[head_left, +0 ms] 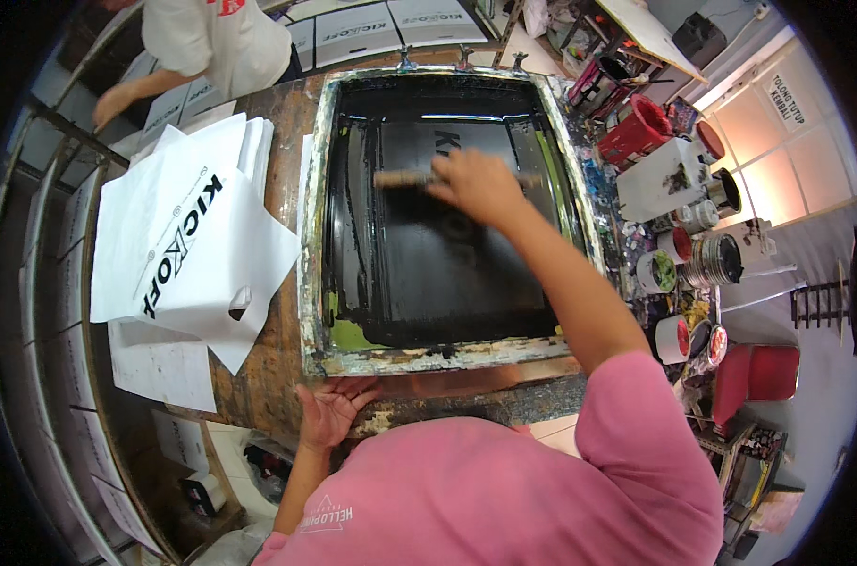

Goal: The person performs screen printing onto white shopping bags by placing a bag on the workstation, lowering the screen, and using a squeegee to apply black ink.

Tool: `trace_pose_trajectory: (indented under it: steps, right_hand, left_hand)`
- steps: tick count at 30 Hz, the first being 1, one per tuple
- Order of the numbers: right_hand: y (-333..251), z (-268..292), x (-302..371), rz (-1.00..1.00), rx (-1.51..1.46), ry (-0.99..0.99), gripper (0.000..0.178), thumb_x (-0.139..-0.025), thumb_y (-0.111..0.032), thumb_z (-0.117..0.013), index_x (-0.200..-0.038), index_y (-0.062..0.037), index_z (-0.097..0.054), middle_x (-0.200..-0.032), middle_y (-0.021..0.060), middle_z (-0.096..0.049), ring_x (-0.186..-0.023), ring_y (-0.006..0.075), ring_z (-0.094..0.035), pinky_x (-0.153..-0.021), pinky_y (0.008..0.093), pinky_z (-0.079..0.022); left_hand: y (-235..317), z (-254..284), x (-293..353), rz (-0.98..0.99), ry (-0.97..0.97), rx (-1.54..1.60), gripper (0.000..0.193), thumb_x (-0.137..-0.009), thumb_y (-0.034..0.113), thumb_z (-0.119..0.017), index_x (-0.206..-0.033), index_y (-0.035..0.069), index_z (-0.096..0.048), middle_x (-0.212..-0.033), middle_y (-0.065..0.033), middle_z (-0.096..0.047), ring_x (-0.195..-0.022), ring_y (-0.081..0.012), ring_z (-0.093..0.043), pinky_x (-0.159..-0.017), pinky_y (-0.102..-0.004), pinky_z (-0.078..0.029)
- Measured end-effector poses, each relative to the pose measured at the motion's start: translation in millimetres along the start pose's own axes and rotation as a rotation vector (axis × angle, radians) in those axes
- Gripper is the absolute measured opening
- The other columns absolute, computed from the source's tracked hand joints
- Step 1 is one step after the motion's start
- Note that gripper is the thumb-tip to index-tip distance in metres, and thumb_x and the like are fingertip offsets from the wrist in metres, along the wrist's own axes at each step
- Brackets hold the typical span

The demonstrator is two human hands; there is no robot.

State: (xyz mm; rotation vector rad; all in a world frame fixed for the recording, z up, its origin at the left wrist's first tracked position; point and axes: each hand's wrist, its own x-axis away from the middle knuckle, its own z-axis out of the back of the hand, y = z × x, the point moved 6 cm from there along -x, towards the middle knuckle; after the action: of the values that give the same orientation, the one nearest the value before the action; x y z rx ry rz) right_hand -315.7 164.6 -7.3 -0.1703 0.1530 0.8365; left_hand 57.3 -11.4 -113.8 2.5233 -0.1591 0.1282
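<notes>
A large printing screen [311, 274] with a worn, paint-crusted frame lies on the table, its mesh coated in wet black ink [457, 292]. Over the far half of the mesh, my right hand [480, 189] is closed around the wooden handle of a squeegee [402, 178], which lies crosswise on the ink. Motion blurs its right end, and the blade's edge is hidden. At the near left corner of the frame, my left hand [330, 413] is palm up with its fingers stretched, holding nothing. I cannot tell whether its fingertips touch the frame.
Left of the screen sits a loose pile of printed white paper sheets [193, 217]. Paint tubs [672, 338] and cans crowd the right side. Clamps [464, 57] stand along the far frame edge. Another person [230, 42] works at the back left. A metal rack [46, 377] runs along the left.
</notes>
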Motion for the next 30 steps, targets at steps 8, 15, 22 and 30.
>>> trace_pose_trajectory:
  steps: [8, 15, 22, 30]
  right_hand:
    - [-112, 92, 159, -0.094, -0.145, -0.178, 0.038, -0.09, -0.039, -0.069, -0.107, -0.0064, -0.059, -0.091, 0.0144, -0.062, -0.086, 0.0331, -0.066, -0.069, 0.0435, -0.056]
    - [-132, 224, 123, -0.01, 0.125, 0.442, 0.031, -0.086, -0.035, -0.07, -0.097, -0.007, -0.063, -0.087, 0.0109, -0.06, -0.092, 0.029, -0.061, -0.09, 0.0525, -0.042]
    - [-109, 278, 61, 0.016, 0.128, 0.644, 0.03, -0.086, -0.034, -0.063, -0.083, -0.0047, -0.065, -0.078, 0.0137, -0.066, -0.075, 0.0351, -0.063, -0.082, 0.047, -0.042]
    - [-94, 306, 32, -0.03, 0.142, 0.592, 0.041, -0.094, -0.036, -0.055, -0.108, -0.0001, -0.07, -0.083, 0.0224, -0.066, -0.079, 0.0397, -0.061, -0.084, 0.0427, -0.047]
  left_hand:
    - [7, -18, -5, -0.034, -0.09, 0.024, 0.08, -0.098, 0.074, -0.034, -0.146, 0.014, -0.056, -0.15, -0.0163, -0.054, -0.143, -0.0398, -0.045, -0.122, -0.0656, -0.025]
    - [89, -154, -30, -0.259, -0.374, 0.093, 0.089, -0.094, 0.075, -0.045, -0.161, 0.017, -0.032, -0.165, -0.0144, -0.034, -0.152, -0.0398, -0.031, -0.12, -0.0704, -0.022]
    - [81, -89, -84, -0.146, 0.553, -2.147, 0.09, -0.097, 0.068, -0.049, -0.163, 0.011, -0.028, -0.167, -0.0289, -0.019, -0.157, -0.0438, -0.012, -0.12, -0.0709, -0.002]
    - [36, -60, -87, -0.071, 0.492, -2.294, 0.109, -0.091, 0.081, -0.043, -0.155, -0.007, -0.034, -0.165, -0.0271, -0.025, -0.157, -0.0415, -0.011, -0.115, -0.0749, 0.008]
